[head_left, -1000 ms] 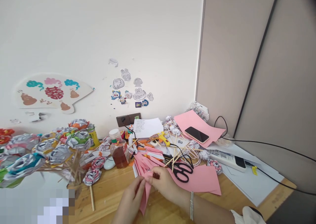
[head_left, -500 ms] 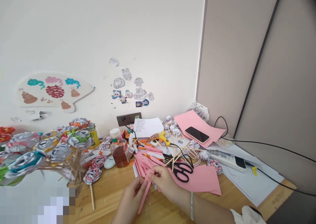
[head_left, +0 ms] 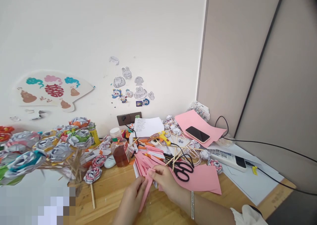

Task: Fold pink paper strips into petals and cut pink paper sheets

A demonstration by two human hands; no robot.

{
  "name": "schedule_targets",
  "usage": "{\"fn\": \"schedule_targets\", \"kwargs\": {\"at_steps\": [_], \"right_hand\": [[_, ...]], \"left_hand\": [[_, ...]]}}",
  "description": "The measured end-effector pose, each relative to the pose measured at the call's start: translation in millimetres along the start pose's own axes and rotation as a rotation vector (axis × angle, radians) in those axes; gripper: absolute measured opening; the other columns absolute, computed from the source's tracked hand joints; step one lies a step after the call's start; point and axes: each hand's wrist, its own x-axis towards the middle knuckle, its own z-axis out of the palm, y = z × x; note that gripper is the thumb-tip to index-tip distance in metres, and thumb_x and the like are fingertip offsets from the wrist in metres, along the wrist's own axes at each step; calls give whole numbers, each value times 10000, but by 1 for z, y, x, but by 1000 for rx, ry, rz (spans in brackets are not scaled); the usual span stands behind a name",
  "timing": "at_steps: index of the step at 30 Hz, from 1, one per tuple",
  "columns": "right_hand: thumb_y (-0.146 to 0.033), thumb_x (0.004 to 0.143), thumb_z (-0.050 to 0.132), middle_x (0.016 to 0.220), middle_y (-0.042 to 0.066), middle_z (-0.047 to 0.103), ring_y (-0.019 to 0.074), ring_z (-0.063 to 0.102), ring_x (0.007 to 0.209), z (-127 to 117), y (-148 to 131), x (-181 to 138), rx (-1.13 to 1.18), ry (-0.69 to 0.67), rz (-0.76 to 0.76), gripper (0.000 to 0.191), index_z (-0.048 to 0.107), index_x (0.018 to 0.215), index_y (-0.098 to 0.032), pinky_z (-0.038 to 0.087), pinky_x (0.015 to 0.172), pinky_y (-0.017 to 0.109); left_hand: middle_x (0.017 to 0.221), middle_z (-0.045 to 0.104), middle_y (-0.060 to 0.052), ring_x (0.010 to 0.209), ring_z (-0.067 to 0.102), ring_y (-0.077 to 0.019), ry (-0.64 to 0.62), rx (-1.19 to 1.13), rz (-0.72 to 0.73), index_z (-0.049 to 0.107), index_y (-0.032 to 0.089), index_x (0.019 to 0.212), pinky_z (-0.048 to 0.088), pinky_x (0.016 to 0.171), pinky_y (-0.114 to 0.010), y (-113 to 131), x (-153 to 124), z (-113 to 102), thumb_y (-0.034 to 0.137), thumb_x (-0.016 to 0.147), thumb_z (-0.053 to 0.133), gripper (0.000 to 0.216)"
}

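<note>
A narrow pink paper strip (head_left: 146, 193) slants between my hands over the wooden table. My left hand (head_left: 132, 193) pinches it along its left edge, around the middle. With thumb and fingers, my right hand (head_left: 160, 178) grips the strip's upper end. Just behind them lies a loose pile of cut pink paper strips (head_left: 143, 164). Black-handled scissors (head_left: 182, 172) rest on pink paper sheets (head_left: 205, 182), right of my right hand. The strip's lower end hangs free below my left hand.
Paper flowers on sticks (head_left: 61, 149) crowd the left side. A bottle of brown liquid (head_left: 120, 149) stands behind my left hand. Farther back are a yellow glue gun (head_left: 163, 137), bead strings (head_left: 194, 155), and a phone (head_left: 197, 134) on pink paper. Cables (head_left: 272, 182) cross at right.
My right fingers have shifted slightly at the strip's upper end, which now lies flatter and shows a wider face. Both hands still hold it in nearly the same place.
</note>
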Motion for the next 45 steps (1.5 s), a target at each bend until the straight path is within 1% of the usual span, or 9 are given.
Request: {"fn": "schedule_targets", "kwargs": {"at_steps": [3,7,11,15,22,28,35,39,45], "right_hand": [[-418,723,524,509,-56,323,67,303,479,-1,2,3,0,53,7,343,398,540,-157,238,452,198],[-417,697,554,534,-40,385,78,348,509,-4,5,8,16,98,-13,326,460,560,-137,283,482,203],[-430,689,561,550,-31,415,89,385,534,-5,8,10,27,112,-18,323,493,584,-133,316,509,208],[-423,701,552,546,-36,386,83,359,530,-6,9,9,-10,126,-25,322,487,581,-131,296,494,201],[-402,713,539,549,-37,372,84,346,535,-8,10,10,-44,135,-46,307,476,578,-133,294,497,203],[-389,718,536,550,-30,412,88,378,534,-8,8,10,-51,133,-68,292,498,591,-128,312,503,202],[-424,713,534,543,-34,399,88,363,533,-9,11,12,-82,138,-78,327,495,574,-131,304,498,202],[-420,721,526,543,-38,385,84,345,525,-12,12,14,-59,155,-92,321,486,580,-135,301,501,203],[-395,729,520,548,-42,369,82,329,531,-13,14,15,-59,149,-112,303,483,578,-135,291,511,206]], "left_hand": [[508,509,43,462,483,-123,-74,-56,21,462,192,622,342,454,-220,-3,1,0,481,755,410,323],[585,588,15,449,551,-132,-249,-259,-62,476,177,678,374,450,-233,-6,2,-1,510,738,429,342],[577,617,5,460,583,-139,-264,-308,-70,480,173,645,383,455,-234,-6,3,-2,505,731,455,344],[596,638,-1,448,591,-129,-286,-357,-82,481,169,656,381,437,-222,-6,3,-2,499,743,450,343],[595,641,-11,450,597,-130,-413,-508,-174,472,163,686,436,431,-232,-4,5,-5,493,618,612,365],[601,630,4,440,592,-119,-429,-498,-162,478,161,696,440,438,-228,-5,7,-8,448,616,634,337],[595,582,34,461,573,-121,-425,-462,-196,496,167,722,442,456,-247,3,3,-10,363,530,714,351],[632,577,25,539,579,-125,-445,-527,-133,524,158,788,443,514,-255,-2,4,-10,349,531,721,376],[595,588,29,528,595,-135,-440,-547,-171,525,156,790,435,504,-250,-7,6,-10,336,528,729,378]]}}
